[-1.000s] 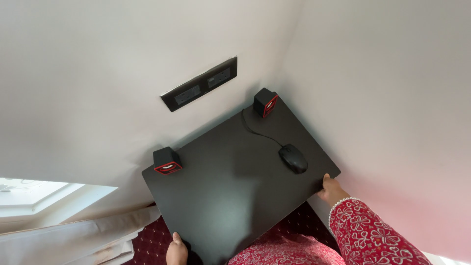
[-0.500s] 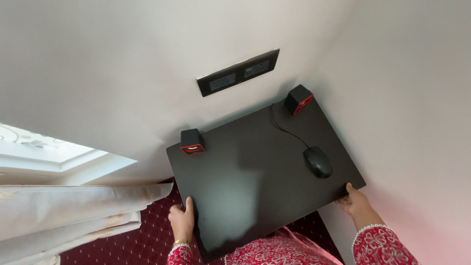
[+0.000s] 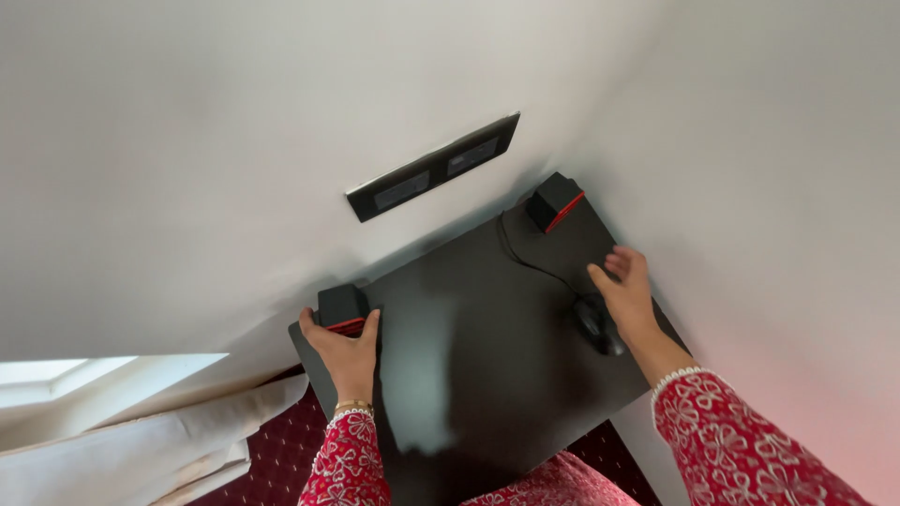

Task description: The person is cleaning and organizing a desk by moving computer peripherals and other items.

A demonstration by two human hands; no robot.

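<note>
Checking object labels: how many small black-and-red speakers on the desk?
2. One speaker sits at the desk's back-left corner, gripped by the left hand. The other speaker stands at the back-right corner, beyond the right hand. None seem hidden.

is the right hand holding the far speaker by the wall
No, the right hand hovers open above the mouse, while the far speaker stands untouched.

Home room corner, white walls, black desk, red patterned carpet, cream curtain, wall sockets
</note>
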